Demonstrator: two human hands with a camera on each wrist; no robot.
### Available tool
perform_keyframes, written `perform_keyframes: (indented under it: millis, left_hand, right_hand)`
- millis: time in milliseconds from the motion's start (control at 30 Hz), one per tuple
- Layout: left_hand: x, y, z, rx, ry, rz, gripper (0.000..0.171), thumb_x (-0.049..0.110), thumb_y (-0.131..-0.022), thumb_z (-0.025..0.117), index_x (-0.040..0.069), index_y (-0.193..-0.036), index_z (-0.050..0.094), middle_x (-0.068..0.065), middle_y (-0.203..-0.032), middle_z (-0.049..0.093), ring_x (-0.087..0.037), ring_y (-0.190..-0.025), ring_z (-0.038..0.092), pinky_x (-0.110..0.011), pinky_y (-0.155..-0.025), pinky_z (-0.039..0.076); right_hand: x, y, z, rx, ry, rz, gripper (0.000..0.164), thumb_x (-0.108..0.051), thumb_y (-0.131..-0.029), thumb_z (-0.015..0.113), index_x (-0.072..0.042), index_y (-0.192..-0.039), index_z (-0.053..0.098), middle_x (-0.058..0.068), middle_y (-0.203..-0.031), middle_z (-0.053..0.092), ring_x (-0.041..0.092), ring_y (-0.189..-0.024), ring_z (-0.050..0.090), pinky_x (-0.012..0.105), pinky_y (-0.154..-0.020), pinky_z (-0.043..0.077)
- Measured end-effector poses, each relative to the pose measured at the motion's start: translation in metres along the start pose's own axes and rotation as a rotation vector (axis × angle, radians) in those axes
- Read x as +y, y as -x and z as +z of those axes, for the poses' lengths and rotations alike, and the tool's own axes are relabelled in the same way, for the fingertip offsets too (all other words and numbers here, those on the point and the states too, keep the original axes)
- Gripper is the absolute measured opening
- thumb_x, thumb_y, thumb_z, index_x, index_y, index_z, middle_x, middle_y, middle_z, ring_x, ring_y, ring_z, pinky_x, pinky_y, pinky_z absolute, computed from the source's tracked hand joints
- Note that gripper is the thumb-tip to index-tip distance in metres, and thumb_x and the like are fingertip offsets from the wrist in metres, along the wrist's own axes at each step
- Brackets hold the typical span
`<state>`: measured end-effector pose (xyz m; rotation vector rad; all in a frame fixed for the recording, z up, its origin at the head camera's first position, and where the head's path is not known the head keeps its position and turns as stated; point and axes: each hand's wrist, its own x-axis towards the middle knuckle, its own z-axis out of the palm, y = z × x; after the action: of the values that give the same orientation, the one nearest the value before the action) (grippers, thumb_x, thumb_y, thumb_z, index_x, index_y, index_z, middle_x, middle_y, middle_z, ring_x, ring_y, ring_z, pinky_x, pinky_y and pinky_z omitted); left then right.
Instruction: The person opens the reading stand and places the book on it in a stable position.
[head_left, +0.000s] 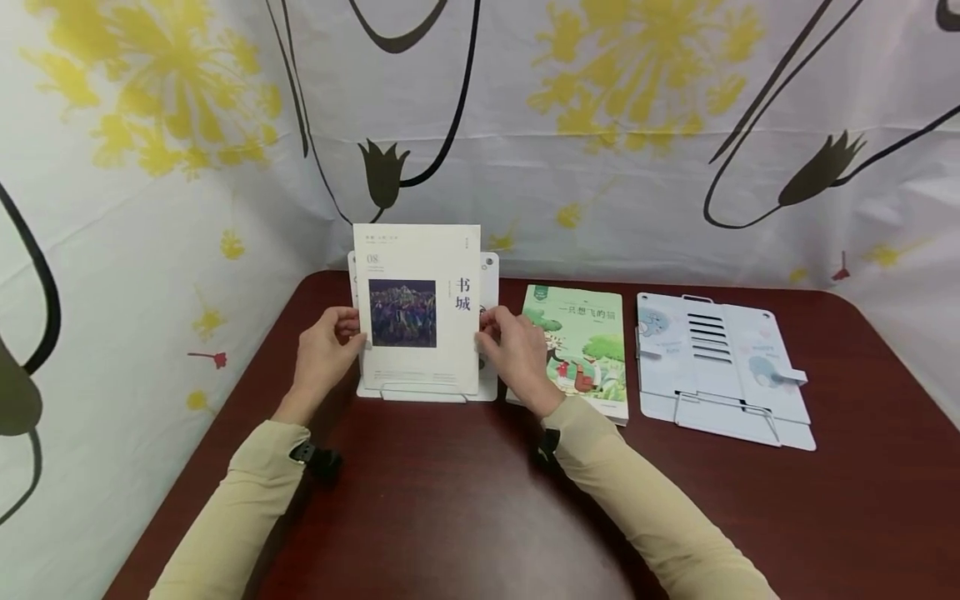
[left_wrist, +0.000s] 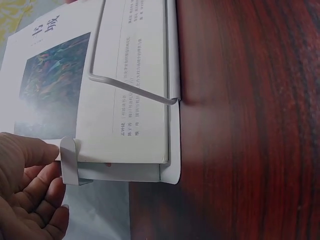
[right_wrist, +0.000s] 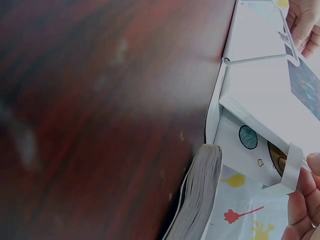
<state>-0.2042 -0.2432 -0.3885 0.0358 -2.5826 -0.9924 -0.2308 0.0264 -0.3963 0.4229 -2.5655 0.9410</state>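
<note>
A white book (head_left: 405, 367) with a dark picture on its cover stands propped on a white book stand (head_left: 489, 367). The stand's wire bar (left_wrist: 131, 87) crosses the lower part of the cover. At the left edge, my left hand (head_left: 327, 348) pinches a white side clip (left_wrist: 69, 162) between thumb and curled fingers. On the opposite edge my right hand (head_left: 517, 354) holds the other side clip (right_wrist: 291, 170), its fingers partly cut off in the right wrist view. The stand's printed back panel (right_wrist: 250, 156) shows beside the book there.
A green illustrated book (head_left: 577, 321) lies under and beside my right hand. Farther right, a second white book stand (head_left: 720, 350) lies flat with its wire bar at the front. A patterned cloth (head_left: 480, 100) hangs behind the dark red table (head_left: 450, 492).
</note>
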Motion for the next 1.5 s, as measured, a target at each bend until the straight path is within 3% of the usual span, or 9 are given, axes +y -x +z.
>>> perform_keyframes:
  millis: [233,433,600,767,933,1100,1267,1500]
  left_hand:
    - [0.008,-0.004,0.0,0.092,0.058,0.034,0.037,0.006,-0.084,0.067,-0.002,-0.118,0.056,-0.018,-0.107,0.062,-0.03,-0.095,0.059,-0.043,-0.081,0.049]
    - [0.026,-0.006,0.005,0.17,0.151,0.17,0.036,0.002,-0.082,0.069,-0.003,-0.116,0.057,-0.02,-0.105,0.061,-0.031,-0.092,0.06,-0.043,-0.08,0.05]
    - [0.051,-0.005,0.018,0.152,0.244,0.254,0.033,0.001,-0.082,0.069,-0.004,-0.113,0.059,-0.019,-0.104,0.063,-0.029,-0.089,0.062,-0.031,-0.076,0.05]
    - [0.082,-0.001,0.036,0.023,0.398,0.247,0.031,-0.001,-0.082,0.068,-0.005,-0.112,0.059,-0.018,-0.105,0.062,-0.026,-0.089,0.062,-0.012,-0.075,0.048]
    - [0.111,0.006,0.061,-0.138,0.516,0.2,0.031,0.0,-0.084,0.066,-0.004,-0.113,0.059,-0.019,-0.106,0.063,-0.025,-0.09,0.062,-0.022,-0.079,0.053]
    - [0.128,0.011,0.089,-0.264,0.591,0.149,0.03,0.005,-0.086,0.066,-0.001,-0.115,0.059,-0.018,-0.105,0.063,-0.025,-0.092,0.062,-0.031,-0.083,0.053]
    - [0.144,0.02,0.115,-0.334,0.622,0.108,0.03,0.004,-0.085,0.067,0.002,-0.114,0.059,-0.014,-0.104,0.064,-0.023,-0.092,0.063,-0.028,-0.081,0.052]
    - [0.168,0.031,0.142,-0.448,0.646,0.122,0.032,0.007,-0.085,0.067,0.004,-0.117,0.059,-0.019,-0.11,0.062,-0.026,-0.095,0.063,-0.03,-0.078,0.053]
  right_hand:
    - [0.003,0.0,-0.002,0.019,-0.035,-0.028,0.019,-0.018,-0.086,0.069,-0.011,-0.102,0.064,0.001,-0.081,0.068,0.018,-0.069,0.054,0.032,-0.063,0.04]
    - [0.003,-0.001,-0.01,0.009,-0.076,0.004,0.018,-0.02,-0.088,0.067,-0.011,-0.104,0.063,0.001,-0.083,0.066,0.014,-0.068,0.054,0.027,-0.056,0.04]
    - [0.008,0.002,-0.025,-0.01,-0.164,0.035,0.016,-0.017,-0.091,0.062,-0.01,-0.105,0.063,0.002,-0.085,0.064,0.015,-0.071,0.055,0.027,-0.059,0.042]
    - [0.023,0.009,-0.047,0.02,-0.248,0.006,0.017,-0.014,-0.092,0.06,-0.005,-0.106,0.063,0.006,-0.085,0.064,0.017,-0.073,0.057,0.028,-0.061,0.045]
    - [0.043,0.018,-0.07,0.082,-0.262,-0.008,0.016,-0.01,-0.092,0.06,-0.003,-0.106,0.063,0.009,-0.084,0.065,0.018,-0.073,0.059,0.029,-0.063,0.048]
    - [0.059,0.027,-0.088,0.106,-0.236,0.033,0.015,-0.011,-0.092,0.06,-0.004,-0.105,0.063,0.01,-0.084,0.065,0.018,-0.072,0.059,0.027,-0.063,0.047]
    - [0.078,0.037,-0.106,0.144,-0.204,0.07,0.015,-0.008,-0.09,0.062,-0.002,-0.103,0.064,0.011,-0.082,0.065,0.016,-0.069,0.057,0.019,-0.06,0.044]
    - [0.113,0.061,-0.14,0.227,-0.115,0.075,0.015,-0.005,-0.088,0.064,0.001,-0.102,0.064,0.011,-0.079,0.065,0.0,-0.067,0.051,0.009,-0.06,0.04]
